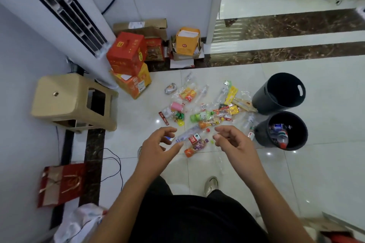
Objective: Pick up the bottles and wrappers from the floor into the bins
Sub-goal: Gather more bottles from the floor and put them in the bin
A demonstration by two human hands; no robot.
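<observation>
Head view, looking down on a tiled floor. Landmark: near bin [262, 138], black and round, with bottles inside. A red-capped bottle [282, 144] lies on top.

Far bin [260, 100]: same kind, directly beyond the near bin and just apart from it, with a handle slot in its wall.

Litter is scattered on the floor left of the near bin:
- A small clear bottle [249, 122] lies almost against the near bin's left wall.
- Further left are a green bottle [201, 116], an orange bottle [207, 124], a long clear bottle [187, 134], a red-labelled bottle [194, 138] and a purple-labelled bottle [195, 147], all lying down.
- A yellow wrapper [232, 92] lies left of and beyond the near bin, among other wrappers.
- A crushed can [170, 88] marks the pile's edge farthest from the near bin.

Right hand [235, 142]: in the air just left of the near bin. The fingers are loosely curled inward and nothing shows in its grip.

Left hand [158, 144]: further left of the near bin, over the pile's near edge. The fingers are relaxed and spread, with the thumb apart, and it holds nothing. The long clear bottle shows through the gap between thumb and forefinger.

A beige stool [73, 102] stands well left of the near bin. Red cartons [128, 53] are stacked left of and beyond it.
</observation>
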